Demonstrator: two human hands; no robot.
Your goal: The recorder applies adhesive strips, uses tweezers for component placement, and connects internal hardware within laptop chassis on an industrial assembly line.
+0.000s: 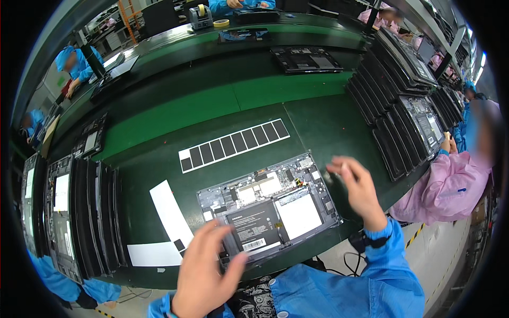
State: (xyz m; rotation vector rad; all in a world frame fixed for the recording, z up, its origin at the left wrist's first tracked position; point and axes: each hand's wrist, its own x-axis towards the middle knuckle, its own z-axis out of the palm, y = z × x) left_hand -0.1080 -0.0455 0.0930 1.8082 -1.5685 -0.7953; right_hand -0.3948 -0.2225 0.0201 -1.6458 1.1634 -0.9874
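An opened laptop base [273,204] lies on the green bench in front of me, its inside facing up. A dark battery [253,225] with a printed label and a white panel [299,214] fill its near half; the circuit board runs along the far half. My left hand [207,265] hovers at the near left corner of the base, thumb and fingers apart, holding nothing I can see. Just off the right edge is my right hand [360,191], raised, its fingers loosely bent and slightly blurred, with nothing visible in them.
Beyond the base lies a white strip of black rectangular stickers [233,146]. White strips [172,212] lie to the left. Laptop bases stand stacked at left [90,217] and right [395,127]. Another base [306,60] sits farther back. A person in pink [437,185] works at right.
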